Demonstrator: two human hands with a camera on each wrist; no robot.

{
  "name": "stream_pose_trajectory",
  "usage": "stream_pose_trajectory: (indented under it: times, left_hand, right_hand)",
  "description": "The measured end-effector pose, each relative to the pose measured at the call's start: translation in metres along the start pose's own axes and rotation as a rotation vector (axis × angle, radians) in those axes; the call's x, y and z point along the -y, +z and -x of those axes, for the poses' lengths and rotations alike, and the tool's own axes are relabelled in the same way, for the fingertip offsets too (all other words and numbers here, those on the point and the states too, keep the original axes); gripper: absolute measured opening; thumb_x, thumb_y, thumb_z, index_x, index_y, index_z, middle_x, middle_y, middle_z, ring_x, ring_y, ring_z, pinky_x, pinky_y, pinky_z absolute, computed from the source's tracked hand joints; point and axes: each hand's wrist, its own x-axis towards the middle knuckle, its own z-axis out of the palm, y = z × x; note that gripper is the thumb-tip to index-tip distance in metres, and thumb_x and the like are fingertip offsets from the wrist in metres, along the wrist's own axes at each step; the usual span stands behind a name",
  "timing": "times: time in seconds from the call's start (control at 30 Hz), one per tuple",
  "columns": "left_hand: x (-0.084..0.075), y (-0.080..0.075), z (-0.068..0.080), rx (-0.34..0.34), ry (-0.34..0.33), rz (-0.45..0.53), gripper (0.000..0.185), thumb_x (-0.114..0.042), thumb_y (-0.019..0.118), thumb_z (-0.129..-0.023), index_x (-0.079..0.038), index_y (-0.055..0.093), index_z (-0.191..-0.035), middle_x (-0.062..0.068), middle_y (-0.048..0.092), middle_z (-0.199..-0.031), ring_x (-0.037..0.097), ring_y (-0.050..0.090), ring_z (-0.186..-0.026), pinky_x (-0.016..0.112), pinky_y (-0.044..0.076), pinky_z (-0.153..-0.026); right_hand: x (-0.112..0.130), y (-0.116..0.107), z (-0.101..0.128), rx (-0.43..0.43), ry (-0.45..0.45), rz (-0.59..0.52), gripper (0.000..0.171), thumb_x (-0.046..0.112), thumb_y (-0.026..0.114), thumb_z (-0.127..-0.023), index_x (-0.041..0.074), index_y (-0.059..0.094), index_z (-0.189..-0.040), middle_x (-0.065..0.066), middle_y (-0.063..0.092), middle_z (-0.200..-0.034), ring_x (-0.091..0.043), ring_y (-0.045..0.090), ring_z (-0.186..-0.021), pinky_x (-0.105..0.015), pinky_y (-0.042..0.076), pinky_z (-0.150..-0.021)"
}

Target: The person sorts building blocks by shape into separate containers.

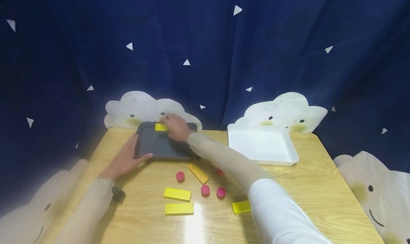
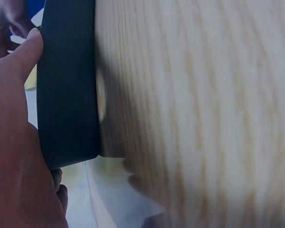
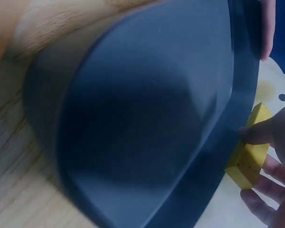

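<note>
My right hand (image 1: 177, 127) pinches a yellow rectangular block (image 3: 249, 159) at the far rim of a dark grey tray (image 1: 163, 146). In the right wrist view the thumb lies on one face of the block and fingers reach round the other side. At the tray's near left corner rests my left hand (image 1: 125, 160), its fingers along the left wall and its thumb stretched over the front rim. The left wrist view shows that thumb against the tray's wall (image 2: 69, 85).
In front of the tray lie an orange block (image 1: 198, 173), several yellow blocks (image 1: 177, 194) and several red round pieces (image 1: 205, 191). A white tray (image 1: 290, 144) stands at the back right. Behind the wooden table (image 1: 317, 187) hangs a dark blue curtain (image 1: 205, 34).
</note>
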Motion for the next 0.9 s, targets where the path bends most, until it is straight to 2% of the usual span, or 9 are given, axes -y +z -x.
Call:
stream_pose_trajectory:
  times: [0.2, 0.47, 0.57, 0.9]
  left_hand:
    - [0.001, 0.000, -0.002, 0.016, -0.013, 0.010, 0.118, -0.071, 0.060, -0.100, -0.003, -0.003, -0.171, 0.020, -0.007, -0.179, 0.049, 0.006, -0.163, 0.067, 0.012, -0.131]
    - [0.003, 0.002, -0.001, 0.004, -0.002, -0.002, 0.118, -0.070, 0.061, -0.100, -0.001, -0.003, -0.171, 0.024, -0.004, -0.178, 0.050, 0.007, -0.163, 0.067, 0.012, -0.131]
    - [0.004, 0.002, -0.001, 0.006, -0.009, 0.000, 0.118, -0.071, 0.061, -0.100, -0.003, -0.005, -0.171, 0.021, -0.006, -0.179, 0.049, 0.006, -0.163, 0.066, 0.011, -0.131]
    - [0.001, 0.002, 0.000, 0.003, -0.014, -0.009, 0.118, -0.071, 0.061, -0.100, -0.001, -0.001, -0.171, 0.023, -0.003, -0.179, 0.050, 0.009, -0.163, 0.066, 0.014, -0.130]
  right_hand:
    - [-0.001, 0.009, -0.007, 0.006, 0.047, -0.025, 0.043, 0.003, 0.076, -0.092, 0.016, 0.068, -0.131, -0.002, 0.064, -0.122, -0.019, 0.061, -0.114, -0.032, 0.055, -0.092]
    - [0.003, 0.017, -0.018, 0.055, 0.085, -0.053, 0.041, 0.000, 0.074, -0.094, 0.015, 0.070, -0.132, -0.004, 0.066, -0.126, -0.020, 0.062, -0.117, -0.032, 0.055, -0.098]
    - [0.000, 0.025, -0.023, 0.060, 0.100, -0.032, 0.040, 0.001, 0.074, -0.095, 0.016, 0.070, -0.131, -0.002, 0.067, -0.126, -0.018, 0.062, -0.118, -0.032, 0.055, -0.098]
    - [-0.003, 0.035, -0.030, 0.079, 0.108, -0.037, 0.038, 0.000, 0.074, -0.094, 0.016, 0.070, -0.128, -0.002, 0.068, -0.124, -0.018, 0.063, -0.116, -0.032, 0.057, -0.095]
